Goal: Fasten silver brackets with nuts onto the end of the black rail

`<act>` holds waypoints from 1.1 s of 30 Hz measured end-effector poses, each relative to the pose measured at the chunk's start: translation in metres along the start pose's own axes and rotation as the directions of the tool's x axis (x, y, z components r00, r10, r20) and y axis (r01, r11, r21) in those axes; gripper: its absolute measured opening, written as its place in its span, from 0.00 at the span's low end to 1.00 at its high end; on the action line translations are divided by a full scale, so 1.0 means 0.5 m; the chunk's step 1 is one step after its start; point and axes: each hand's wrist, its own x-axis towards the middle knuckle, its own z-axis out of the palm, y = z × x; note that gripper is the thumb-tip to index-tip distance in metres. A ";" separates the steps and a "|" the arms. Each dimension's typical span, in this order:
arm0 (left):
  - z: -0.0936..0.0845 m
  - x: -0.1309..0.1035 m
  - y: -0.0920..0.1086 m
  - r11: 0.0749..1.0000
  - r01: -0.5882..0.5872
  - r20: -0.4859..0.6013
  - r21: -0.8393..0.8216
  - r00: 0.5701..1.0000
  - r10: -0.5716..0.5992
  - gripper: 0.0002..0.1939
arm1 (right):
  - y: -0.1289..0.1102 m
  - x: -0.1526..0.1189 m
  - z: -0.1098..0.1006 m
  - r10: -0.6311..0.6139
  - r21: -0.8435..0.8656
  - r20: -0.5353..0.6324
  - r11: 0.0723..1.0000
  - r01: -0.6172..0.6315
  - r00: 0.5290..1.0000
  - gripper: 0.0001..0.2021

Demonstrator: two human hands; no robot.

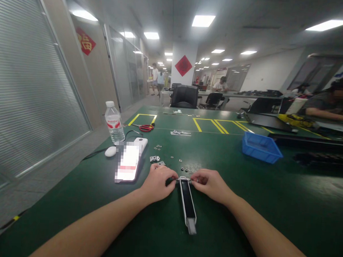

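In front of me on the green table lies a long, narrow device with a white frame and a black inner strip (187,199); a grey tab sticks out at its near end. My left hand (159,183) is closed at the left of its far end, fingers around a small dark-handled tool (170,180) whose thin tip points at the frame. On the opposite side my right hand (210,184) pinches at the frame's corner; what its fingertips hold is hidden. Small metal nuts (184,169) lie just beyond the device. Metal brackets (154,159) rest beyond my left hand.
A lit phone (128,162), a white mouse-like object (110,151) and a water bottle (114,122) stand at the left. Red-handled scissors (145,127) lie farther back. To the right is a blue bin (261,147). A person (332,99) sits at the far right.
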 end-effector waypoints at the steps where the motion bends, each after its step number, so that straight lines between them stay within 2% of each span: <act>1: 0.000 0.001 0.000 1.000 -0.001 0.003 -0.002 1.000 0.001 0.06 | 0.001 0.001 0.000 0.004 -0.001 0.001 1.000 -0.004 1.000 0.07; 9: -0.001 0.004 -0.003 1.000 0.023 0.031 0.017 0.999 -0.023 0.05 | 0.005 0.003 -0.001 0.038 -0.039 0.005 0.999 -0.038 0.999 0.08; 23: -0.002 0.003 0.001 1.000 0.014 0.025 0.006 1.000 -0.015 0.05 | 0.003 0.001 0.002 0.020 -0.041 -0.004 0.999 -0.021 1.000 0.08; 33: 0.000 0.002 0.002 1.000 0.026 0.028 0.007 0.999 -0.026 0.04 | 0.007 0.002 0.006 0.037 -0.003 0.017 0.999 -0.037 0.999 0.09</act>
